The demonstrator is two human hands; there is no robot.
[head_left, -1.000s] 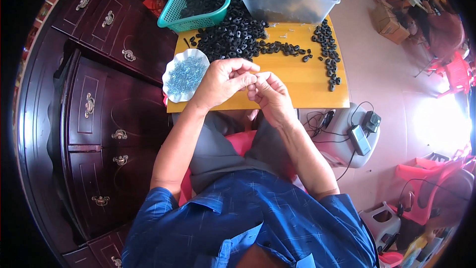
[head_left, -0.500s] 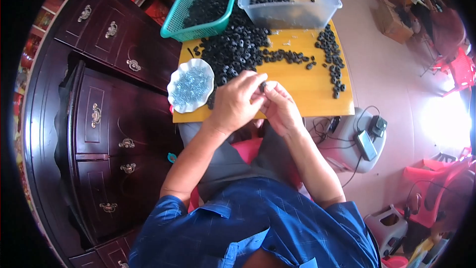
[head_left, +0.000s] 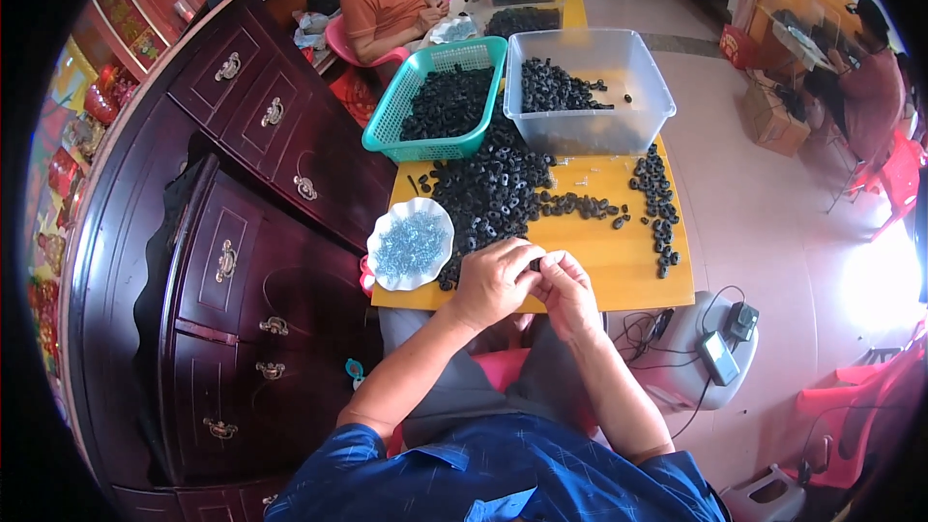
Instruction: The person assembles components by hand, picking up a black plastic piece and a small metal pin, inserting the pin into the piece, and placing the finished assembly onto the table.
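My left hand [head_left: 495,282] and my right hand [head_left: 568,298] meet over the near edge of the yellow table [head_left: 619,275]. Pinched between their fingertips is a small black part [head_left: 536,264], mostly covered by the fingers. Left of my hands, a white scalloped dish [head_left: 378,273] holds many small clear bluish pieces [head_left: 411,244]. Just beyond my left hand spreads a heap of black oval parts with holes [head_left: 493,195]. A thin trail of similar black parts [head_left: 585,206] runs rightward, and another row [head_left: 659,208] lines the table's right side.
A green basket [head_left: 387,140] and a clear plastic bin [head_left: 590,140], both with black parts inside, stand at the back. A dark wooden cabinet [head_left: 280,261] flanks the left. A person in orange [head_left: 382,5] sits beyond. At right, a grey stool [head_left: 667,387] carries cables and a device.
The view has tilted up, so the table sits lower and the seated person beyond shows more fully. My hands stay together on the small black part, which is now more hidden.
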